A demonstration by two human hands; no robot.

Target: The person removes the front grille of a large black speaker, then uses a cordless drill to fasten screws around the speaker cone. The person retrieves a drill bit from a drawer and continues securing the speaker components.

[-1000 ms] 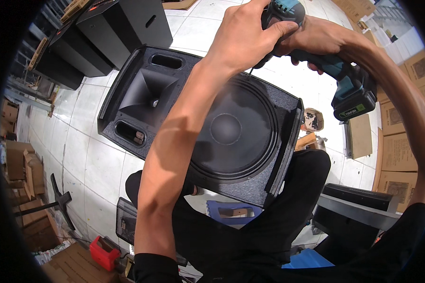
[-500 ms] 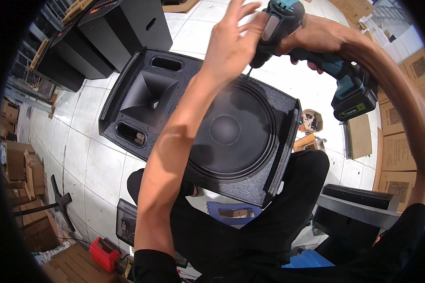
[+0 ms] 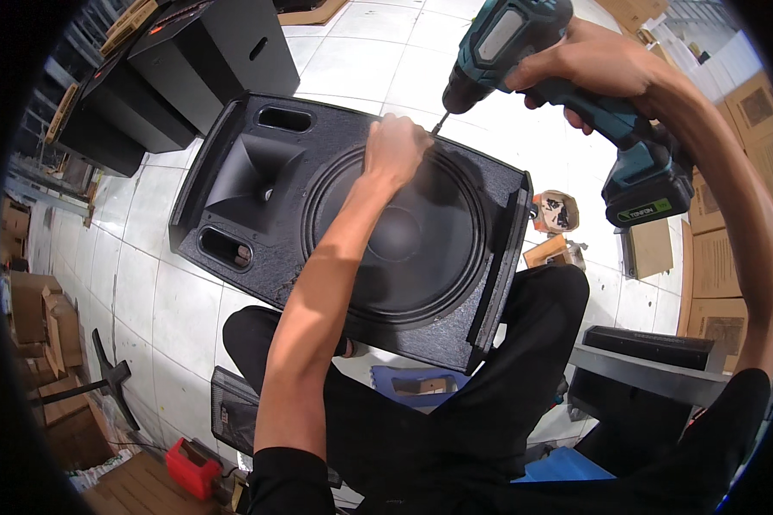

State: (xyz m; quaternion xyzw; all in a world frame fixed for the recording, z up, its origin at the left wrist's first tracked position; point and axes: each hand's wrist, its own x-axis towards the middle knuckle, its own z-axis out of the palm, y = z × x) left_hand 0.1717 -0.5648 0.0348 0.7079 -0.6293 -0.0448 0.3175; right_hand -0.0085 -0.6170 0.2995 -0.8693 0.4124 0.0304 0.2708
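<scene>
A black loudspeaker cabinet (image 3: 318, 142) lies face up before my knees, with a horn at its left and a large round woofer (image 3: 447, 227) at its right. My right hand (image 3: 605, 64) is wrapped around the handle of a teal and black cordless drill (image 3: 511, 34). The drill slants down to the left, its thin bit at the woofer's far rim. Just left of the bit, my left hand (image 3: 395, 148) rests on that rim with its fingers curled down. Whatever those fingers may pinch is hidden.
Beyond the cabinet's right end stand an open box of small dark parts (image 3: 558, 212) and a small wooden piece (image 3: 545, 251). Tall black cabinets (image 3: 223, 60) line the far left. Cardboard boxes (image 3: 717, 262) are stacked at the right. A blue-violet frame (image 3: 416, 386) lies between my legs.
My left hand has come down from beside the drill's front to the woofer's far rim, its fingers now curled. The drill has shifted slightly left, still in my right hand.
</scene>
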